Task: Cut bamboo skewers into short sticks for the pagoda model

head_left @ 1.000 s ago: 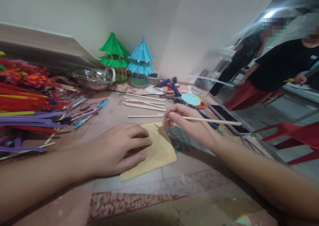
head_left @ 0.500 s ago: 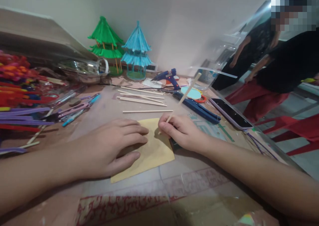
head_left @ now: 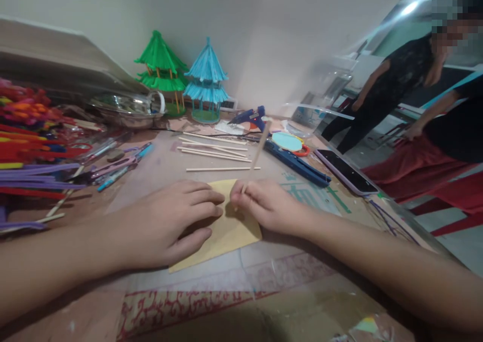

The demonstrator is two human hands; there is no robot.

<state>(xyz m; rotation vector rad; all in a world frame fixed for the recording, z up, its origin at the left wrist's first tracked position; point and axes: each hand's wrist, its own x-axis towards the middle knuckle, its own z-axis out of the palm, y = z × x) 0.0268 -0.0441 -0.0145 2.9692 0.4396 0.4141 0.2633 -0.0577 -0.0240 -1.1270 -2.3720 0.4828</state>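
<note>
My left hand (head_left: 171, 221) lies flat, fingers stretched, pressing on a tan sheet of paper (head_left: 226, 234) on the table. My right hand (head_left: 264, 203) is pinched round a thin wooden stick (head_left: 258, 153). The stick's lower end touches the sheet near my left fingertips, and its upper end slants up and away. Several loose wooden sticks (head_left: 215, 153) lie on the table just beyond both hands.
Coloured pipe cleaners (head_left: 33, 156) and pens are piled at the left. At the back stand a metal bowl (head_left: 124, 108), green pagoda (head_left: 160, 70), blue pagoda (head_left: 206, 80) and blue glue gun (head_left: 251, 116). A phone (head_left: 345, 170) lies right. Two people (head_left: 415, 95) are at the right.
My right hand brought the stick from level above the table down to the sheet, then slid left toward my left fingertips. The left hand stayed on the paper.
</note>
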